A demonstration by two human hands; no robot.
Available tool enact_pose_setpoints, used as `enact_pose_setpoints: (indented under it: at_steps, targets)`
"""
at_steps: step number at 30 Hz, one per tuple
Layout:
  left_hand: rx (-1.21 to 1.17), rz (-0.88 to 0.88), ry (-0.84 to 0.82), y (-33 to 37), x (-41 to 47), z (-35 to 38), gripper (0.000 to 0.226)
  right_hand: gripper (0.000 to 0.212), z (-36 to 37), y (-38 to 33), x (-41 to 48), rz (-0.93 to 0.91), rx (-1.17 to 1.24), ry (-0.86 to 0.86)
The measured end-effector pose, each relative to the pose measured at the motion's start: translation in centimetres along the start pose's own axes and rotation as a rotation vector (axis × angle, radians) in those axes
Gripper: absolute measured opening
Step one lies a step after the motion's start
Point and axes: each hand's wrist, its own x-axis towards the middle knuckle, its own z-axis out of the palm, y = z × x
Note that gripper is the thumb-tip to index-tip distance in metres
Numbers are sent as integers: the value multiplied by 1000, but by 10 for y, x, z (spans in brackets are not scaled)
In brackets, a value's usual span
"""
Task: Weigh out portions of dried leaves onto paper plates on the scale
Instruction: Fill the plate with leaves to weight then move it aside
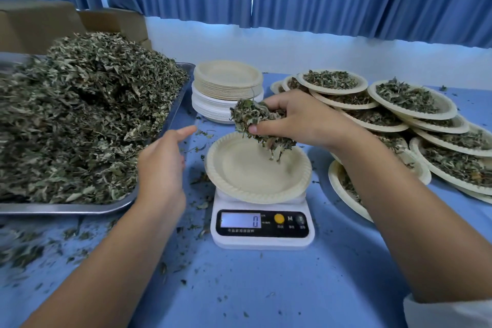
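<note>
A white scale (pixel 262 224) stands in the middle of the blue counter (pixel 266 287). On it lies one plate (pixel 247 176) with nothing in it, and the display (pixel 241 220) reads 0. The right hand (pixel 300 120) is above the far rim of this plate. Its fingers and thumb are curled round a bunch (pixel 255 120) of dried leaves, and some leaves hang down toward the plate. The left hand (pixel 162 165) is between the scale and the tray (pixel 80 208), with fingers straight and relaxed, holding nothing. The tray is at the left edge of the counter and carries a high pile (pixel 80 114) of leaves. A stack (pixel 227 88) of unused plates stands behind the scale, near the far edge. The filled plates (pixel 412 106) overlap one another along the right edge. Leaf crumbs (pixel 183 229) lie scattered on the counter.
</note>
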Motion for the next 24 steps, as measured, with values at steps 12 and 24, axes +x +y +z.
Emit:
enact_pose_setpoints:
  at_steps: [12,24]
  targets:
    - [-17,4,-48,-9,3,1,25,42,9,-14,-7,71,-449,-360]
    - [-30,-28,-56,-11,5,3,24,12,14,-7,-6,62,-377,-260]
